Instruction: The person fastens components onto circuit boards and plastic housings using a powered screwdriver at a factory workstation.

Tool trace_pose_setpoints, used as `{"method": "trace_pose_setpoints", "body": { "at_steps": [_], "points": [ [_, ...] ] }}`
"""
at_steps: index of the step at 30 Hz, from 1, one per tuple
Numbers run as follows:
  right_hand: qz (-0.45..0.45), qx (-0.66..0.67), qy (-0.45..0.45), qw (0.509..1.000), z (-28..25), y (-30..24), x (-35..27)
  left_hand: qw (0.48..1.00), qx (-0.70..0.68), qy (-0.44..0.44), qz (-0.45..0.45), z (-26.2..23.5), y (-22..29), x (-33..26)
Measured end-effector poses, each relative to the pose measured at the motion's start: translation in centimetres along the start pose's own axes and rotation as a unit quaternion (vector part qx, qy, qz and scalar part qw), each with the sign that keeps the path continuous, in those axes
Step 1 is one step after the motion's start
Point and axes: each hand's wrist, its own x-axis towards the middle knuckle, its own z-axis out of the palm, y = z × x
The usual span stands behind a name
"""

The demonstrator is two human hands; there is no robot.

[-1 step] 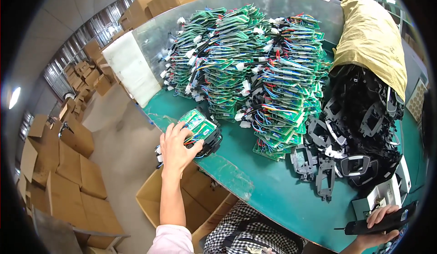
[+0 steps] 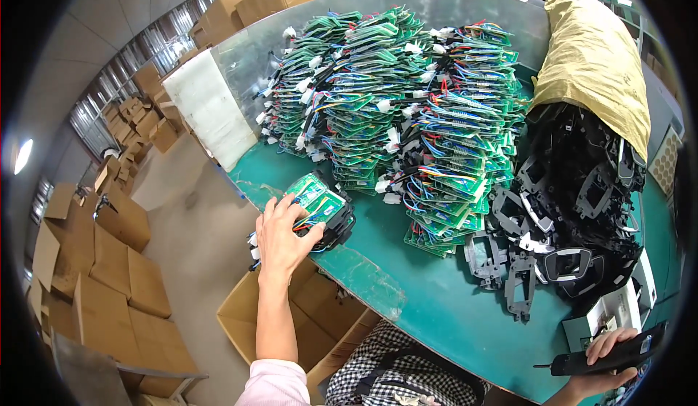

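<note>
At the table's left edge, my left hand (image 2: 282,235) curls over a green circuit board (image 2: 314,196), thumb and fingers on its face and edge. Black plastic housings (image 2: 340,224) sit under and beside that board, and coloured wires stick out near my fingers. Far to the right, my right hand (image 2: 607,359) grips a black electric screwdriver (image 2: 603,356), its thin bit pointing left. Tall stacks of wired circuit boards (image 2: 465,129) with white plugs stand across the table's middle. Loose black plastic frames (image 2: 520,286) lie to their right.
A yellow sack (image 2: 596,64) spills more black frames at the right. Beside my right hand stands a white box (image 2: 607,311). An open carton (image 2: 247,311) sits below the left edge of the green table (image 2: 436,308). A metal guard (image 2: 247,49) rises behind the stacks; cartons (image 2: 120,220) fill the floor at left.
</note>
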Motion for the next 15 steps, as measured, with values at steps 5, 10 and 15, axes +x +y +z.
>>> {"method": "trace_pose_setpoints", "body": {
  "at_steps": [5, 10, 15],
  "points": [
    [0.019, -0.011, 0.009, 1.000, 0.0, -0.3, -0.4, 0.999, -0.018, -0.002, -0.037, 0.4, -0.4, -0.4],
    [0.011, -0.013, 0.032, 0.999, -0.6, -0.8, -0.6, 0.998, -0.025, -0.025, -0.060, 0.8, 0.9, 0.1],
    [0.050, 0.050, 0.051, 0.996, -0.7, -0.8, -0.6, 1.000, 0.021, -0.016, 0.011, 0.7, -0.1, 0.1]
  ]
}}
